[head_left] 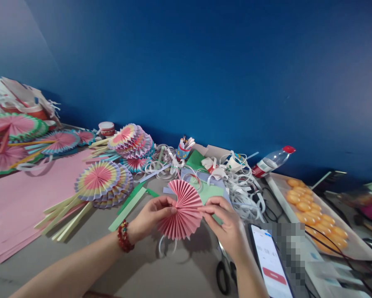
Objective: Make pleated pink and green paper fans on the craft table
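A pleated pink paper fan [186, 221], spread into most of a circle with a gap at its upper left, is held up over the grey table. My left hand [161, 213] pinches it near its centre, thumb in front; a red bead bracelet circles that wrist. On the other side, my right hand [221, 215] pinches the fan's right edge between thumb and fingers. Beneath the fan, a thin white paper strip [161, 246] curls on the table. Black-handled scissors [223, 275] lie partly hidden under my right forearm.
Finished fans [100, 180] lie at left on pink sheets [33, 186]. Behind are a pen cup [183, 152] and white paper strips [244, 198]. To the right are a phone [269, 260], a plastic bottle [274, 161] and a tray of orange round things [303, 203].
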The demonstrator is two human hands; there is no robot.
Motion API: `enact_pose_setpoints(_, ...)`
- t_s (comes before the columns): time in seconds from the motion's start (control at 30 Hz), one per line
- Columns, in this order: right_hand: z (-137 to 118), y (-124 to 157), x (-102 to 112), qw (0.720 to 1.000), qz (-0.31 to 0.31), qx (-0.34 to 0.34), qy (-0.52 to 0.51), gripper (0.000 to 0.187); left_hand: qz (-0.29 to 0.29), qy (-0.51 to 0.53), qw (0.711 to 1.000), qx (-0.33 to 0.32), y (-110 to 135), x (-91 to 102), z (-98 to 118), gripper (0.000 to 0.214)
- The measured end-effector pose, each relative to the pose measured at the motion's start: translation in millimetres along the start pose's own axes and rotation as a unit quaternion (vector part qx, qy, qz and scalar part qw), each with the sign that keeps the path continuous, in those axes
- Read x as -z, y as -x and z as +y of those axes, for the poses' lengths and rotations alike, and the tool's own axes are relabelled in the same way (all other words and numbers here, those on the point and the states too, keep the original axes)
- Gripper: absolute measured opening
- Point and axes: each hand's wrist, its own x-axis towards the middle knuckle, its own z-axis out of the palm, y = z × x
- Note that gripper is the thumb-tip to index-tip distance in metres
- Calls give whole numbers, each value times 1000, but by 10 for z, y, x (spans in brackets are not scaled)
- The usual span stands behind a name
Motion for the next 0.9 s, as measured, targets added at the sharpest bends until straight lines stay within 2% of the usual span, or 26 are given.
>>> enact_pose_setpoints(0.17,-16,3,1,999,-16,21,30,16,12,-7,1000,-8,-9,3,-13,22)
enact_pose_setpoints(0.43,-34,-7,-49,1000,-13,-4,8,12,-3,-20,1000,-11,-14,25,3,22)
enact_pose_setpoints(0.67,-52,-1,-62,1000,-7,18,12,14,-21,18,1000,11,3,-2,34,24)
enact_pose_setpoints(0.8,-30,2,-54,1000,-13,18,17,15,-15,13,999,39,2,2,42,25)
enact_pose_setpoints(0.9,-13,1,-46,1000,-20,10,20,15,-1,-8,999,37,-12,25,30,26)
